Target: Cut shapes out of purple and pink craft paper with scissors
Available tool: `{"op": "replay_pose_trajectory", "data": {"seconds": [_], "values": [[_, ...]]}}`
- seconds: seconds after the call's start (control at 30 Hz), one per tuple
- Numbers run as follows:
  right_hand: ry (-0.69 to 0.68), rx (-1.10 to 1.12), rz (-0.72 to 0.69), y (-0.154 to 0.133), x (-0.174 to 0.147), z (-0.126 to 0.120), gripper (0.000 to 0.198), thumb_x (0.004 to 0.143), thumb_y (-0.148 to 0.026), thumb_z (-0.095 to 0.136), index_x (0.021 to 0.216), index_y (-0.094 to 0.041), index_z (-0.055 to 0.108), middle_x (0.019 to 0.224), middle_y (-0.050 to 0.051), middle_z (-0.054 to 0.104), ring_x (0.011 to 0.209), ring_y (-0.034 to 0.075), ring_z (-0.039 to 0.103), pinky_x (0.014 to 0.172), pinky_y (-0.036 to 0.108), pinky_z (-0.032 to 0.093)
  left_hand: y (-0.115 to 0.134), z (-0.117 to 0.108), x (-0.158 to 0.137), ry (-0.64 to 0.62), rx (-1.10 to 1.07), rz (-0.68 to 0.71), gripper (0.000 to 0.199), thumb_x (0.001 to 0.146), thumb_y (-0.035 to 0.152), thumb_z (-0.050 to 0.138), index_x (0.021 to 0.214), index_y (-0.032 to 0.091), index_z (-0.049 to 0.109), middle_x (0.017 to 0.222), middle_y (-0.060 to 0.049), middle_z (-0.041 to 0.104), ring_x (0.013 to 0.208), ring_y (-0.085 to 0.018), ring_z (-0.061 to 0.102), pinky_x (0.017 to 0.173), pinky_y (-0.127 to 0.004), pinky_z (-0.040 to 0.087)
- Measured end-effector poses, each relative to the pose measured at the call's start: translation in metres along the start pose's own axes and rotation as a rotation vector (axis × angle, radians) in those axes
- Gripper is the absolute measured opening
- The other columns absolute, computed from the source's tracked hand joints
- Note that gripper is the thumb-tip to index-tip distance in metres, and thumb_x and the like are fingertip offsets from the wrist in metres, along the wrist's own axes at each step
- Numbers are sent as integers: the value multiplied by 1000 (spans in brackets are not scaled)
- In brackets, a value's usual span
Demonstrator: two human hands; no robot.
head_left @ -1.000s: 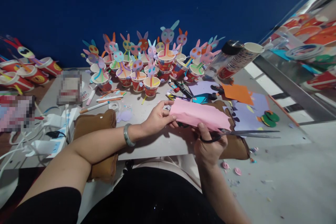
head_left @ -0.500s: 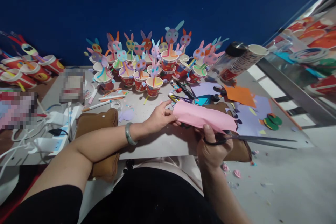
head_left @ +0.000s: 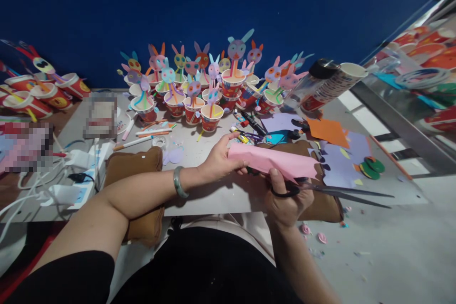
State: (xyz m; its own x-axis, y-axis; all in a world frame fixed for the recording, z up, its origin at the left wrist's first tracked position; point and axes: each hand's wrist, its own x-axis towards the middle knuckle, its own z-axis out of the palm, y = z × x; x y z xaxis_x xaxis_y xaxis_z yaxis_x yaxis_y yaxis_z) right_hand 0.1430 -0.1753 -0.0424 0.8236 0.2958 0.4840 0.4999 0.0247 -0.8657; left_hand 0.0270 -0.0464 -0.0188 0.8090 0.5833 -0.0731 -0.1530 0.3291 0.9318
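A strip of pink paper (head_left: 265, 159), bent over along its length and jagged at the right end, is held above the table. My left hand (head_left: 223, 161) grips its left end between thumb and fingers. Black scissors (head_left: 352, 194) sit in my right hand (head_left: 290, 199), blades pointing right, a little apart and away from the paper. My right thumb passes through a handle loop and touches the paper's lower edge. Behind my hands stand several paper cups (head_left: 211, 118) with paper rabbit heads on bent strips.
Brown cushions (head_left: 133, 168) lie on the table edge. Orange paper (head_left: 328, 132) and purple paper (head_left: 340, 164) are on the right. A power strip (head_left: 87, 175) with white cables is at left. Stacked cups (head_left: 335, 85) lean beside a bottle. Markers (head_left: 254, 123) lie midtable.
The pink paper has shifted slightly left and down, and its fold shows differently. My left grip now covers more of its end. The scissors have moved slightly left and down with my right hand.
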Motion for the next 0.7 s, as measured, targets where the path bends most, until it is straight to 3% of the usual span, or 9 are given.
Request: {"op": "replay_pose_trajectory", "data": {"seconds": [0.13, 0.27, 0.37, 0.5, 0.7], "values": [[50, 20, -10, 2, 5, -1, 25, 75, -34, 80, 84, -14, 67, 79, 4, 68, 74, 20, 65, 81, 40, 55, -4, 0, 2, -80, -21, 4, 105, 77, 43, 77, 152, 10, 12, 68, -2, 68, 61, -18, 70, 62, -27, 57], [57, 341, 249, 3, 3, 7, 29, 70, -35, 83, 81, -18, 62, 73, -2, 64, 64, 16, 64, 69, 37, 59, -5, 1, 0, -56, -36, 16, 103, 81, 40, 73, 155, 10, 9, 71, -5, 71, 67, -19, 73, 66, -27, 58], [33, 532, 372, -1, -3, 17, 36, 62, -31, 87, 84, -19, 62, 75, -3, 66, 67, 15, 66, 73, 36, 59, -6, 4, -3, -31, -66, 30, 103, 81, 40, 73, 156, 10, 8, 74, -5, 72, 69, -18, 73, 68, -28, 58], [13, 497, 402, -13, -10, 25, 41, 59, -25, 89, 90, -18, 64, 81, -3, 68, 75, 15, 67, 79, 33, 58, -8, 9, -6, -19, -83, 37, 102, 80, 40, 74, 155, 9, 11, 73, -4, 72, 68, -17, 73, 69, -27, 58], [-8, 325, 378, -13, -11, 29, 34, 62, -31, 87, 77, -17, 60, 71, -2, 64, 63, 14, 62, 69, 34, 58, -8, 9, -8, -2, -102, 2, 102, 77, 39, 78, 152, 9, 17, 74, -4, 71, 66, -16, 72, 66, -26, 58]]}}
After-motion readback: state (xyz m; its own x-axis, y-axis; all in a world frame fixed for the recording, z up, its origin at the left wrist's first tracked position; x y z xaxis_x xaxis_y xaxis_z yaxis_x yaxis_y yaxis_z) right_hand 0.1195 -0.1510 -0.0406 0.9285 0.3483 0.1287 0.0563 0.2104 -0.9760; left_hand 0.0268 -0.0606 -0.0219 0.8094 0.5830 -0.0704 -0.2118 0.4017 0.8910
